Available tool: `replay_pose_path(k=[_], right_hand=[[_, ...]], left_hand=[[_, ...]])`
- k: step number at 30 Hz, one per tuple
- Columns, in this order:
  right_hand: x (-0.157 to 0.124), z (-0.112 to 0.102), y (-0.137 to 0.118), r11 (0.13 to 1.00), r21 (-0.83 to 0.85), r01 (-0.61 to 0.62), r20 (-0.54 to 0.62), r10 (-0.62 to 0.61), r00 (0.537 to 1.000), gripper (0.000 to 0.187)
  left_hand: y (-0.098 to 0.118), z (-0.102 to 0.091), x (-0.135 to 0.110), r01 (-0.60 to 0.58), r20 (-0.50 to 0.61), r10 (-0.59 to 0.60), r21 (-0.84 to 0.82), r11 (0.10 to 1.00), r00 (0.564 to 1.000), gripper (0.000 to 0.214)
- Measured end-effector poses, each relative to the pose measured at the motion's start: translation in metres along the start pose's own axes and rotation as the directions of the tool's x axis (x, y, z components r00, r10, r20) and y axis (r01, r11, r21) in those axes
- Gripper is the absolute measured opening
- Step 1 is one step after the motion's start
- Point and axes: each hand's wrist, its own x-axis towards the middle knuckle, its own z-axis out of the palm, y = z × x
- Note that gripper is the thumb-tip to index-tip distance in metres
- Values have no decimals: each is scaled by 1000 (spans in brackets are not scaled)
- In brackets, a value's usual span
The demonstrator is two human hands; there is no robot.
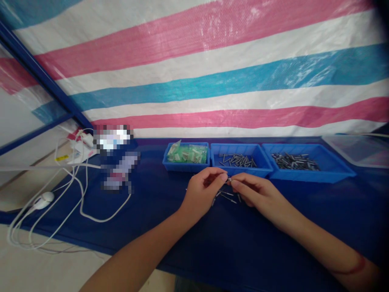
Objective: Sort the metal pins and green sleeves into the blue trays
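Observation:
My left hand (204, 187) and my right hand (251, 189) meet above the blue table, thumb and forefinger of each pinched together. Between the fingertips is a small metal piece (229, 179), mostly hidden, its kind unclear. Just beneath my hands lie several loose metal pins (226, 196) that look like blind rivets, partly covered by the fingers. Behind the hands, similar pins (238, 160) fill part of the middle blue bin (266, 165). More short metal pins (294, 161) lie in the right blue bin (337, 172).
A left blue bin (185, 166) holds green-and-clear packets (190, 154) with pale pieces. White cables (82, 198) loop over the table's left side near two blurred-out objects. A clear plastic lid or tray (358, 152) lies at the right back. Striped sheeting (212, 89) hangs behind.

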Motion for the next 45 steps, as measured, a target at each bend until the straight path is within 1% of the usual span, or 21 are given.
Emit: replay_pose_path(k=[5, 8, 11, 14, 15, 16, 17, 19, 20, 21, 22, 24, 26, 29, 33, 34, 36, 38, 40, 42, 45], right_hand=[[0, -1, 3, 999, 40, -17, -66, 20, 998, 23], [-1, -4, 9, 1000, 14, 26, -129, -24, 991, 22], [-3, -6, 10, 984, -137, 113, -171, -136, 976, 22], [-4, -16, 6, 922, -357, 153, -132, -211, 968, 26], [-3, -22, 5, 896, -418, 150, -143, -228, 963, 28], [-2, -30, 4, 873, -469, 135, -175, -242, 954, 28], [-1, -41, 5, 850, -516, 106, -234, -259, 937, 28], [4, -66, 10, 792, -610, -12, -375, -275, 885, 28], [6, -80, 14, 735, -669, -106, -447, -285, 848, 30], [9, -93, 19, 646, -738, -194, -478, -298, 826, 32], [11, -104, 24, 538, -800, -265, -478, -306, 823, 32], [15, -120, 31, 471, -827, -305, -484, -322, 814, 34], [17, -124, 34, 457, -841, -290, -473, -361, 804, 37], [14, -112, 26, 502, -842, -195, -432, -413, 802, 38], [6, -83, 10, 613, -785, -88, -409, -405, 818, 30], [4, -75, 7, 626, -778, -54, -397, -424, 814, 27], [0, -61, 1, 628, -775, 71, -335, -503, 797, 19], [-3, -48, -1, 612, -756, 231, -222, -572, 790, 14], [-5, -35, -1, 607, -715, 348, -100, -581, 808, 12], [-6, -25, 2, 631, -674, 384, -26, -540, 841, 13], [-6, -14, 6, 737, -589, 333, -34, -435, 900, 14]], left_hand=[[0, -2, -1, -38, 13, 37, 101, 994, 999, 21], [-2, -3, 0, -29, 38, 23, 179, 983, 999, 21], [-2, -2, 0, -52, 95, 25, 293, 955, 995, 22], [1, 0, -2, -135, 157, 75, 423, 896, 985, 23], [2, 1, -3, -168, 171, 99, 458, 873, 980, 23], [2, 1, -4, -200, 186, 122, 490, 848, 975, 25], [3, 0, -5, -231, 204, 142, 523, 820, 969, 27], [1, -1, -7, -294, 272, 156, 600, 744, 949, 33], [0, -2, -8, -328, 316, 152, 638, 697, 937, 34], [-2, -3, -9, -362, 361, 141, 670, 648, 922, 34], [-3, -4, -10, -393, 404, 126, 694, 603, 906, 35], [-5, -5, -10, -438, 465, 93, 722, 535, 880, 32], [-5, -6, -10, -462, 495, 73, 735, 496, 866, 25], [-3, -5, -9, -467, 497, 63, 754, 461, 865, 18], [-3, -4, -8, -460, 479, 70, 777, 430, 875, 19], [-3, -4, -8, -454, 469, 76, 782, 426, 880, 19], [-4, -3, -8, -428, 434, 95, 789, 440, 896, 19], [-5, -3, -7, -379, 372, 120, 778, 501, 921, 18], [-4, -2, -5, -311, 291, 133, 736, 602, 947, 17], [-4, -2, -2, -252, 228, 131, 657, 710, 965, 17], [-3, -2, 0, -224, 184, 151, 491, 842, 971, 16]])
